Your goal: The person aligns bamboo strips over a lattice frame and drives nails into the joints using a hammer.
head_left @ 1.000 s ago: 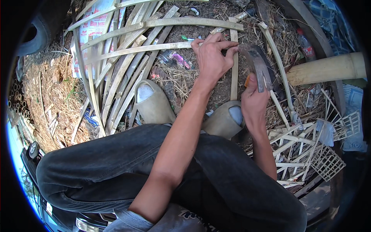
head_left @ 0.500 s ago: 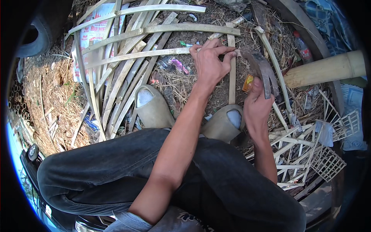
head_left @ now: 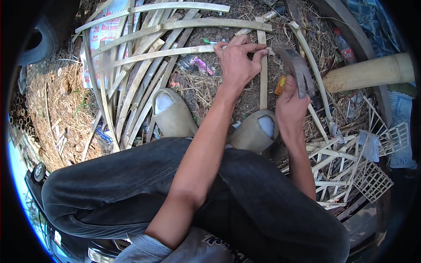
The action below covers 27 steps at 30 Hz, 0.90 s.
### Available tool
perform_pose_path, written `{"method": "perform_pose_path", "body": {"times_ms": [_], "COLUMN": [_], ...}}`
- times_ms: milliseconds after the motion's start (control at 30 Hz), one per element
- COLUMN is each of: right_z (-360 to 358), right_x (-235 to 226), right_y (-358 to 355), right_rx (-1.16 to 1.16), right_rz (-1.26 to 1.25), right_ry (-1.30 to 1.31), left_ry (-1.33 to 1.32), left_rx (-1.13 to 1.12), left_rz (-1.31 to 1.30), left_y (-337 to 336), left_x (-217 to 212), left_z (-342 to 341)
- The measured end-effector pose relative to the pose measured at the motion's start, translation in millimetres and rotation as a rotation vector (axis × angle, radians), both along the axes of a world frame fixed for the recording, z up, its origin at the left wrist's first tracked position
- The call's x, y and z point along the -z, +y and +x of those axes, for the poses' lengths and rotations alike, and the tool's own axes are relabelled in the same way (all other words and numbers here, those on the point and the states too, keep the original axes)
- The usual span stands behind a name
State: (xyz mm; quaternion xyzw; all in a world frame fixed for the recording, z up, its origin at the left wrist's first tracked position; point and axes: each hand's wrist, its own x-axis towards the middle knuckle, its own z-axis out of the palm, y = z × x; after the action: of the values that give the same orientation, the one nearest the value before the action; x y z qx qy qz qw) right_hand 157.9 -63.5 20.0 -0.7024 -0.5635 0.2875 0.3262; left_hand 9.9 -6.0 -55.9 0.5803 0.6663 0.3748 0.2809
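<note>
A pale bamboo strip [head_left: 175, 51] runs in from the left and lies across an upright strip [head_left: 263, 83]. My left hand [head_left: 239, 63] is closed on it near this crossing, with thumb and forefinger pinched over the joint. Anything small between those fingertips is too fine to make out. Just to the right, my right hand [head_left: 291, 105] grips a claw hammer [head_left: 298, 70] whose dark metal head sits close beside the left fingertips. Another strip [head_left: 210, 23] crosses the upright one farther away.
Many loose strips [head_left: 142, 87] are piled at left, over a printed sheet [head_left: 107, 35]. Split bamboo and a plastic lattice [head_left: 372, 180] lie at right, below a thick bamboo pole [head_left: 370, 75]. My shoes [head_left: 173, 116] flank the work. A small yellow box [head_left: 280, 85] lies behind my right hand.
The whole scene sits slightly higher in the picture. Both hands, the hammer and the strip keep nearly the same places relative to one another.
</note>
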Motion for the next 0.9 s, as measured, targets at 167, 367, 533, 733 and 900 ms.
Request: {"method": "perform_pose_path", "body": {"times_ms": [167,367,533,733,900], "right_z": [-13,-2,-15,-15,-18], "right_x": [-9,-9,-16,23,37], "right_y": [20,30,57,76,75], "right_rx": [-0.125,0.035,0.036,-0.082,-0.103], "right_rz": [-0.135,-0.116,-0.263,-0.201,-0.115], "right_ry": [-0.202,-0.074,-0.049,-0.061,-0.073], "left_ry": [0.007,-0.015,-0.040,-0.018,-0.030], "left_rx": [-0.005,0.041,0.161,0.150,0.137], "left_rz": [0.019,-0.031,-0.065,0.031,0.075], "left_y": [9,10,6,6,5], "left_x": [1,-5,-3,2,6], "left_z": [-3,-7,-30,-24,-23]}}
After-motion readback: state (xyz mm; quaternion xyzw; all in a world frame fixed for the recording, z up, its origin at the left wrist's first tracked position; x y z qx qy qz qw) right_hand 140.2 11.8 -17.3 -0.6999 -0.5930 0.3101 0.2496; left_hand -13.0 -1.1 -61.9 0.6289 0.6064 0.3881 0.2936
